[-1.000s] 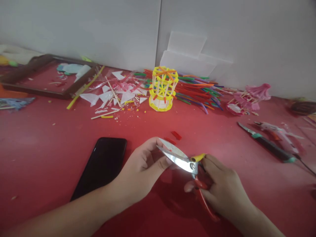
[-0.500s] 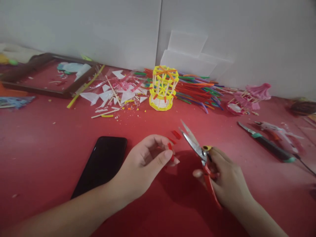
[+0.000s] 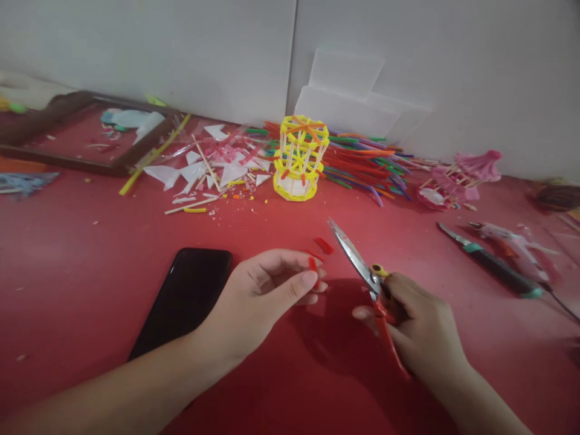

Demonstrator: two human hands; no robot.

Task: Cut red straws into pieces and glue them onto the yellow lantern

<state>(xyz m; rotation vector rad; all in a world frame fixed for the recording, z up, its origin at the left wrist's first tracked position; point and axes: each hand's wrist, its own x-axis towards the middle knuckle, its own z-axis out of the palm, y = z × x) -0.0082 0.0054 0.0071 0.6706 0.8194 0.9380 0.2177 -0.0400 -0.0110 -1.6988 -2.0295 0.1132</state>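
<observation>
My left hand point(image 3: 267, 296) hovers low over the red table point(image 3: 90, 284) and pinches a short red straw piece point(image 3: 312, 264) between thumb and fingers. My right hand point(image 3: 419, 329) grips red-handled scissors point(image 3: 362, 272), blades closed and pointing up-left, away from the left hand. Two small red cut bits point(image 3: 324, 245) lie on the table just beyond my fingers. A yellow and orange straw tower point(image 3: 300, 158) stands farther back in the middle.
A black phone point(image 3: 188, 299) lies left of my left hand. White scraps point(image 3: 199, 175) and a wooden frame point(image 3: 77, 130) sit at back left. Coloured straws point(image 3: 367, 163), white foam sheets point(image 3: 348, 96), pink paper umbrellas point(image 3: 457, 175), a craft knife point(image 3: 489, 263) and a glue gun point(image 3: 512, 241) lie at right.
The scissors were at my left hand's fingertips with blades across; my right hand has swung them away to the right, blades pointing up-left. The left hand now shows a short red piece.
</observation>
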